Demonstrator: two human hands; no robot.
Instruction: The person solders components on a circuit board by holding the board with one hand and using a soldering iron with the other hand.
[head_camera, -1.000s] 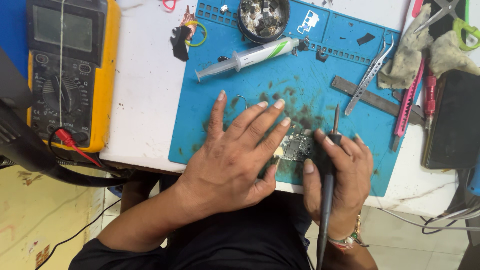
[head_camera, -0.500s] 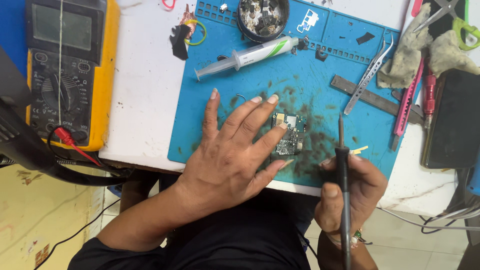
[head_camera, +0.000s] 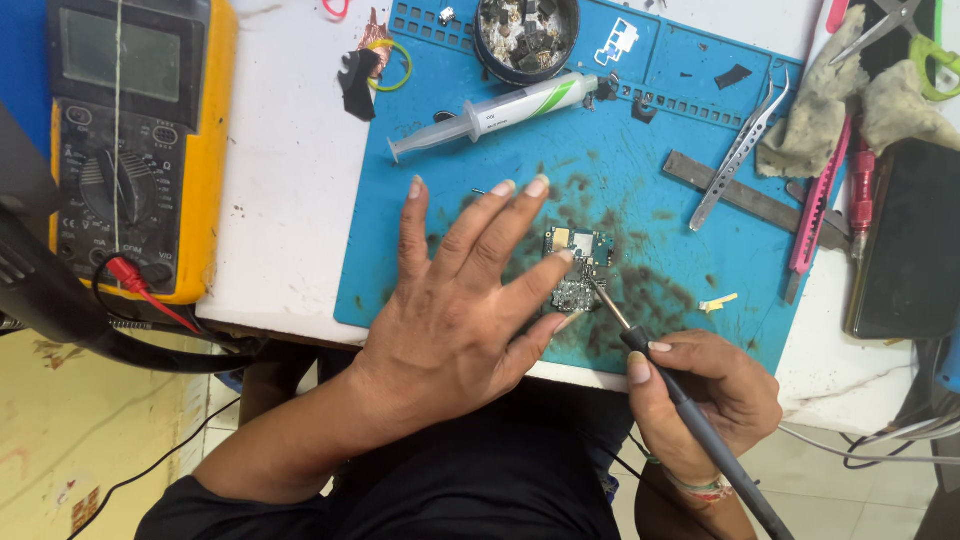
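1. Right hand (head_camera: 715, 395): closed in a pen-style grip around the dark handle of a soldering iron (head_camera: 690, 410), thumb and forefinger set close to the front end, which gives fine control of the tip.
2. The iron's tip reaches up and left from that grip onto the lower edge of a small circuit board (head_camera: 577, 268); actual contact appears likely, but the tip is too fine to confirm.
3. Left hand (head_camera: 465, 300): flat and splayed, grasping nothing; its outer fingertips press on the board's left edge, pinning it against the push of the tip.
4. The board lies on a blue work mat (head_camera: 420, 250), just above the right-hand grip.
5. Further out from the grip: a syringe (head_camera: 495, 110) above, tweezers (head_camera: 740, 155) up and right, a yellow multimeter (head_camera: 135, 140) far left, off the mat.
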